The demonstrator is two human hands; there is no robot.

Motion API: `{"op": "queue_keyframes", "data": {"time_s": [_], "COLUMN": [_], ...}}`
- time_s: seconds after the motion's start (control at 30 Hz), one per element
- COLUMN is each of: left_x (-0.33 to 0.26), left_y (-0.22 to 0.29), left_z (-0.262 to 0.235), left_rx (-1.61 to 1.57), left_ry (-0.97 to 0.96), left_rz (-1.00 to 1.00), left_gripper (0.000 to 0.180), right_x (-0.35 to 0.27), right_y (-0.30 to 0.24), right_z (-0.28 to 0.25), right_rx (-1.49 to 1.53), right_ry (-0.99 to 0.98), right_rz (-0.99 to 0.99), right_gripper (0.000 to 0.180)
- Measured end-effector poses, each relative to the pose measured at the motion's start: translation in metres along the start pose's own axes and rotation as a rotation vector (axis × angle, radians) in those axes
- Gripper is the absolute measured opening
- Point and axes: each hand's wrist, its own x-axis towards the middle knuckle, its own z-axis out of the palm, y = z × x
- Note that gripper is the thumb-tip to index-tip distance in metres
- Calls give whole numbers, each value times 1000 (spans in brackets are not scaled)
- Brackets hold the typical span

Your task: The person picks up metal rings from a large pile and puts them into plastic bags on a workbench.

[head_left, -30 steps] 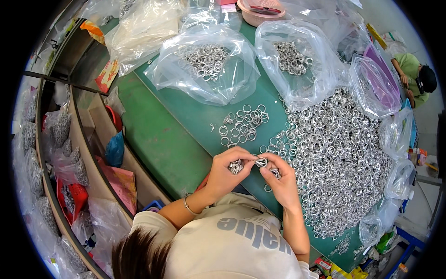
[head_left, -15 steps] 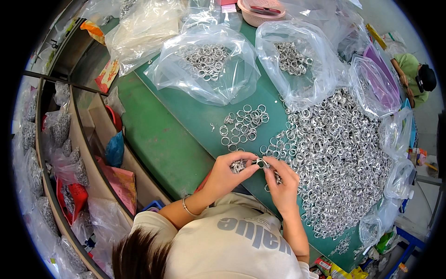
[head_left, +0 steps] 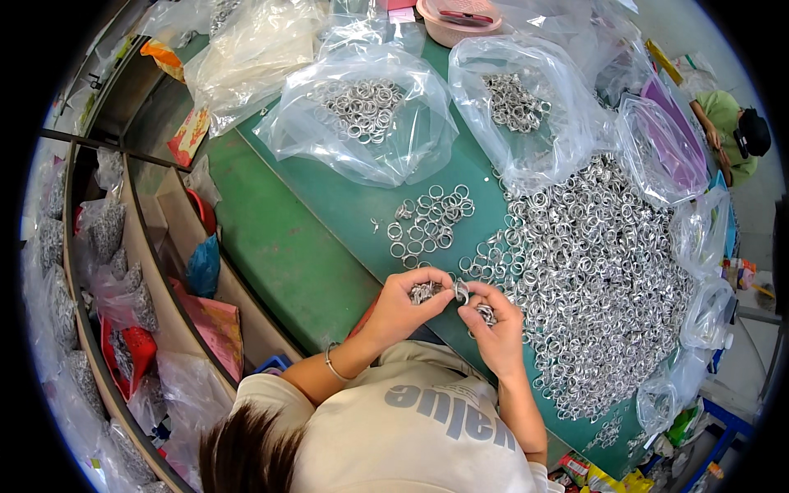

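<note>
My left hand (head_left: 404,308) is curled around a small bunch of silver metal rings (head_left: 424,292). My right hand (head_left: 497,329) holds more rings in its palm and pinches one ring (head_left: 461,291) against the left hand's fingers. Both hands meet just above the near edge of the green table (head_left: 304,255). A big loose heap of silver rings (head_left: 600,271) lies right of my hands. A small sorted cluster of rings (head_left: 429,222) lies just beyond them.
Two open clear bags hold rings: one at the far centre (head_left: 362,111), one at the far right (head_left: 514,103). A pink bowl (head_left: 456,16) stands at the back. Shelves with bagged parts (head_left: 107,246) run along the left. Another person (head_left: 735,131) sits at the far right.
My hands have stayed at the same spot; the right fingers have shifted slightly, working one ring against the bunch in the left hand.
</note>
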Motion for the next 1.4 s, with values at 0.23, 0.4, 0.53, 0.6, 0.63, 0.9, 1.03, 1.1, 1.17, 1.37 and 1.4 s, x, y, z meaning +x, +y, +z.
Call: {"op": "queue_keyframes", "data": {"time_s": [0.23,0.4,0.53,0.6,0.63,0.9,1.03,1.1,1.17,1.37,1.4], "left_x": [3,1,0,0,0,-2,-3,-4,-5,-2,0], "left_y": [-3,0,2,5,6,11,15,16,18,17,10], "left_z": [-4,-2,0,0,-1,2,1,1,2,-1,-1], "left_rx": [28,79,123,132,136,212,284,284,286,322,383], "left_ry": [-102,-61,-61,-73,-79,-44,-44,-52,-61,-30,47], "left_rz": [139,181,242,246,249,340,437,446,455,371,385], "left_gripper": [9,12,13,13,13,15,17,17,17,14,13], "right_x": [-2,-3,-2,-3,-3,-6,-10,-11,-12,-10,-8], "right_y": [-6,-8,-3,-3,-5,-8,-12,-13,-13,-11,-7], "right_z": [-2,1,-1,-3,-4,-3,-4,-4,-5,-5,-6], "right_rx": [381,187,168,243,328,471,502,458,376,217,166], "right_ry": [-100,-81,-126,-150,-164,-147,-127,-116,-101,-65,-56], "right_rz": [191,6,-16,70,145,226,238,206,145,201,193], "right_gripper": [32,32,29,25,22,10,9,9,9,6,7]}}
